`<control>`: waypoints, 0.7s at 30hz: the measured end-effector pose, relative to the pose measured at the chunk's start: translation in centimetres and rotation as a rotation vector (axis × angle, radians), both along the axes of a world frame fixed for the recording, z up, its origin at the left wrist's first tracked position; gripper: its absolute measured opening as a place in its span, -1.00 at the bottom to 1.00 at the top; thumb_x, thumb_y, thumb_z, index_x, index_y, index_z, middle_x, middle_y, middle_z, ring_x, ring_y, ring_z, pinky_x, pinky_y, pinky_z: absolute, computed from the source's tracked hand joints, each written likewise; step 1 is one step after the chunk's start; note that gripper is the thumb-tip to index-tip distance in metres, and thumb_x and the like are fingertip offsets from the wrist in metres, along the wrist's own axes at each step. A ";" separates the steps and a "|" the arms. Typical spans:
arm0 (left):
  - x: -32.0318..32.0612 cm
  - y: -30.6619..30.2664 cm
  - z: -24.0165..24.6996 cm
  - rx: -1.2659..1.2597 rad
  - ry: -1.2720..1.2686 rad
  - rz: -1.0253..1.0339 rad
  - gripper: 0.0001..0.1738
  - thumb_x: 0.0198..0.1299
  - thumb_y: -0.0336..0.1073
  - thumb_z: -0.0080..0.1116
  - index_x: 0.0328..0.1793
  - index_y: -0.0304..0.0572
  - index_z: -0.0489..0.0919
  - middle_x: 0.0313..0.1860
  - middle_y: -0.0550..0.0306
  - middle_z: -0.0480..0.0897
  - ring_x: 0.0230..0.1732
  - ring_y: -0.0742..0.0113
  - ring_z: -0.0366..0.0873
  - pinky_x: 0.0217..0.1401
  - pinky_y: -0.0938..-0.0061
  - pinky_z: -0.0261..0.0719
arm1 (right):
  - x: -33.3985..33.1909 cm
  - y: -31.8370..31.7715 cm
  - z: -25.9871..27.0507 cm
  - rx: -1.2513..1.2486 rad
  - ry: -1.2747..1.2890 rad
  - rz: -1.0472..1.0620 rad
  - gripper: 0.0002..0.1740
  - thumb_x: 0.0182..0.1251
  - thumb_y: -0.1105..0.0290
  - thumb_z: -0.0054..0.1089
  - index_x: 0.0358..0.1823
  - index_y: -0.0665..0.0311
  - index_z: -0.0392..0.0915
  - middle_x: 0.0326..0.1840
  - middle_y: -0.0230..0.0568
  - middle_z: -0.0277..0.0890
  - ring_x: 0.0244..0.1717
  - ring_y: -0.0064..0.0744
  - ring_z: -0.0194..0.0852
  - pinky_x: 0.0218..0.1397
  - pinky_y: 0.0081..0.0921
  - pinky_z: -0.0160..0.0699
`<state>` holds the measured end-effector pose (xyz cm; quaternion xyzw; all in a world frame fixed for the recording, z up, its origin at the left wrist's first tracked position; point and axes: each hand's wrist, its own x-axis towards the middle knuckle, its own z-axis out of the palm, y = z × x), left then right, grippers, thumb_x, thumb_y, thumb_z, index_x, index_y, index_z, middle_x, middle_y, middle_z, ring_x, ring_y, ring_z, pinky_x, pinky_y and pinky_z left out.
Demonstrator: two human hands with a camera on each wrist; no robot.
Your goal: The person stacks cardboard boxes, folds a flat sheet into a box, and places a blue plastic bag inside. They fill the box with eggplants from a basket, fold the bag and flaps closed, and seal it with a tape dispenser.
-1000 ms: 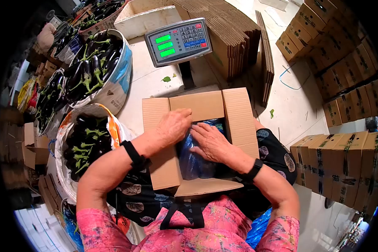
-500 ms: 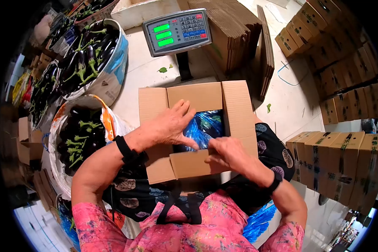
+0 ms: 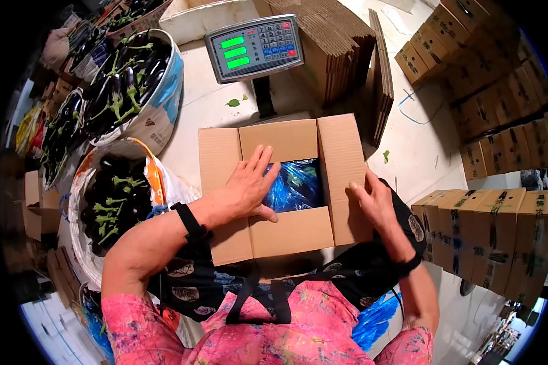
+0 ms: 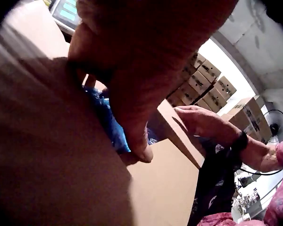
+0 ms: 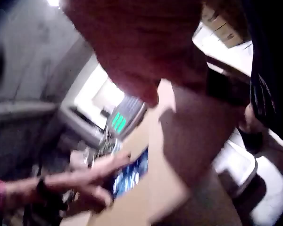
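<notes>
An open cardboard box (image 3: 285, 140) stands in front of me with its flaps folded outward. Blue plastic film (image 3: 293, 179), with dark and green produce showing through, fills the opening. My left hand (image 3: 248, 187) lies with spread fingers over the left flap, its fingertips at the far flap and its thumb at the near flap (image 3: 292, 234). At the other side, my right hand (image 3: 376, 204) holds the outer edge of the right flap (image 3: 345, 176), thumb on top and fingers beyond the edge.
Behind the box stands a scale display (image 3: 254, 48) with green readouts. Sacks of eggplants (image 3: 125, 91) crowd the left. Flattened cardboard (image 3: 332, 55) is stacked at the back, and printed cartons (image 3: 481, 237) line the right side.
Both hands have come out of the box. The near flap has been folded inward over the opening's near part. My right hand has moved from it to the right flap.
</notes>
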<state>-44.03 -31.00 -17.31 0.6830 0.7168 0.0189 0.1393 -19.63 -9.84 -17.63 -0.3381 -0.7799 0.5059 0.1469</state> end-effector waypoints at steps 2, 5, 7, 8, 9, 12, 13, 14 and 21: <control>0.1 -0.5 -0.5 0.018 -0.024 0.016 0.38 -0.37 0.38 0.51 0.48 -0.44 0.23 0.53 -0.55 0.01 0.60 -0.39 -0.11 0.43 -0.06 0.19 | 0.1 -3.3 3.6 0.132 -0.054 0.073 -0.42 0.36 0.26 0.19 0.35 0.35 0.35 -0.08 0.22 0.63 -0.12 -0.05 0.69 -0.01 -0.27 0.57; -0.1 -0.2 -0.9 0.032 -0.035 -0.004 0.38 -0.38 0.36 0.52 0.48 -0.43 0.23 0.53 -0.57 0.01 0.60 -0.40 -0.12 0.42 -0.07 0.21 | -1.0 -8.0 3.4 0.225 0.106 0.267 -0.20 0.28 0.19 0.30 0.46 0.38 0.21 0.34 0.31 0.33 0.29 0.17 0.41 0.32 -0.16 0.39; -0.2 -0.4 -0.9 0.026 -0.040 0.011 0.38 -0.39 0.34 0.53 0.48 -0.43 0.22 0.52 -0.59 0.00 0.59 -0.41 -0.12 0.41 -0.08 0.22 | -1.2 -9.2 1.7 0.414 -0.023 0.336 -0.11 0.22 0.03 0.33 0.48 0.34 0.20 0.47 0.37 0.12 0.48 0.25 0.13 0.42 -0.03 0.18; -0.1 -0.5 -0.7 0.028 -0.043 0.012 0.34 -0.35 0.31 0.54 0.48 -0.42 0.22 0.52 -0.56 0.03 0.59 -0.41 -0.09 0.42 -0.07 0.22 | -1.4 -10.5 1.5 0.556 -0.092 0.439 -0.07 0.20 -0.05 0.32 0.48 0.33 0.20 0.51 0.37 0.03 0.52 0.29 0.00 0.44 0.02 0.08; 0.1 -0.4 -0.2 0.027 -0.044 0.010 0.31 -0.32 0.27 0.54 0.48 -0.40 0.23 0.51 -0.53 0.06 0.58 -0.40 -0.07 0.42 -0.07 0.22 | -1.5 -11.6 1.2 0.696 -0.161 0.539 -0.03 0.17 -0.13 0.31 0.48 0.32 0.20 0.54 0.38 -0.06 0.57 0.33 -0.13 0.46 0.06 -0.02; -2.2 -0.6 -0.9 0.153 -0.108 0.015 0.17 -0.18 0.19 0.50 0.48 -0.31 0.25 0.52 -0.43 0.12 0.56 -0.37 0.01 0.45 -0.09 0.20 | -1.7 -11.5 0.0 0.729 -0.150 0.594 0.14 -0.02 -0.31 0.34 0.47 0.31 0.21 0.56 0.35 -0.08 0.58 0.32 -0.19 0.48 0.05 -0.08; -3.2 -0.8 -1.6 0.207 -0.146 0.021 0.12 -0.13 0.17 0.49 0.49 -0.27 0.25 0.53 -0.39 0.13 0.55 -0.36 0.03 0.46 -0.10 0.20 | -1.4 -11.4 0.0 0.712 -0.145 0.613 0.16 -0.06 -0.32 0.36 0.46 0.31 0.22 0.57 0.35 -0.08 0.58 0.32 -0.19 0.48 0.05 -0.09; -3.7 -0.8 1.0 0.349 -0.196 0.152 -0.01 -0.06 -0.04 0.49 0.48 -0.22 0.28 0.49 -0.32 0.23 0.51 -0.34 0.12 0.50 -0.05 0.17 | -1.0 -10.9 0.2 0.700 -0.148 0.645 0.26 -0.21 -0.32 0.44 0.47 0.34 0.20 0.58 0.32 -0.10 0.60 0.28 -0.20 0.51 0.04 -0.10; -9.5 -3.0 2.0 0.245 -0.992 0.871 -0.33 0.15 -0.16 0.26 0.32 -0.43 0.39 0.18 -0.12 0.52 0.16 0.18 0.47 0.24 0.33 0.42 | -0.9 -10.3 -0.3 0.790 -0.136 0.734 0.36 -0.38 -0.14 0.61 0.49 0.34 0.12 0.59 0.18 -0.03 0.61 0.12 -0.14 0.55 -0.09 -0.11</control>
